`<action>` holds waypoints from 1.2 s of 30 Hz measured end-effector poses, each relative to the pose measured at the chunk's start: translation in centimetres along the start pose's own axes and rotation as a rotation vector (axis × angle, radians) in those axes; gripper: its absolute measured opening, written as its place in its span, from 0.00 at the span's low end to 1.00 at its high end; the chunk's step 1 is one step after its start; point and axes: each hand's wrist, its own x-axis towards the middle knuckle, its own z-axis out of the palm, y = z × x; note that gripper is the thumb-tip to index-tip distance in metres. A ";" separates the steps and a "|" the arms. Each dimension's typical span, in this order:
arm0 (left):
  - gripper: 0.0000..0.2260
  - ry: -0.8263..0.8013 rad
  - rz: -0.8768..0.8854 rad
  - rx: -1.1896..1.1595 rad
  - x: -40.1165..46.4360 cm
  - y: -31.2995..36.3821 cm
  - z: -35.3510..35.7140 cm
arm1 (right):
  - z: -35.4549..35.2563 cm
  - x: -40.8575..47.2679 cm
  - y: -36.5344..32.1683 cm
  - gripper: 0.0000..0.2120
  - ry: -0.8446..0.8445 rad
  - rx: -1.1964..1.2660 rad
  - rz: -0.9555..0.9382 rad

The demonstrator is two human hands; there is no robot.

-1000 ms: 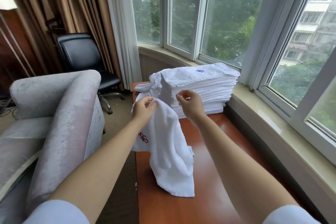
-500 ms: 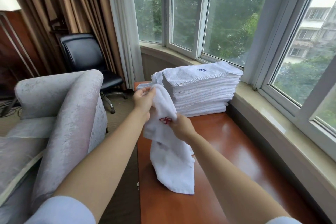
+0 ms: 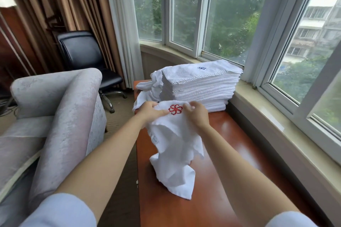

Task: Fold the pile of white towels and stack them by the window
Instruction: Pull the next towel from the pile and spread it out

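left hand (image 3: 149, 111) pinches white towel (image 3: 175, 145) at its top edge, left of the red emblem (image 3: 175, 109) | right hand (image 3: 197, 114) grips the same edge right of the emblem | towel hangs below both hands onto the table (image 3: 230, 180) | folded stack (image 3: 199, 84) just beyond the hands | loose towels (image 3: 147, 88) beyond the left hand

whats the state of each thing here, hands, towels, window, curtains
left hand: gripping the towel's top edge
right hand: pinching the same edge
towel: unfolded, rumpled, red logo up, lower end on the table
stack: folded, neat, by the window
loose towels: crumpled behind the stack
window: appears shut
curtains: drawn aside
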 end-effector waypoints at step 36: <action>0.30 -0.619 -0.548 0.497 -2.9 -11.9 7.4 | 4.8 -6.4 16.2 0.20 -0.605 -0.047 0.910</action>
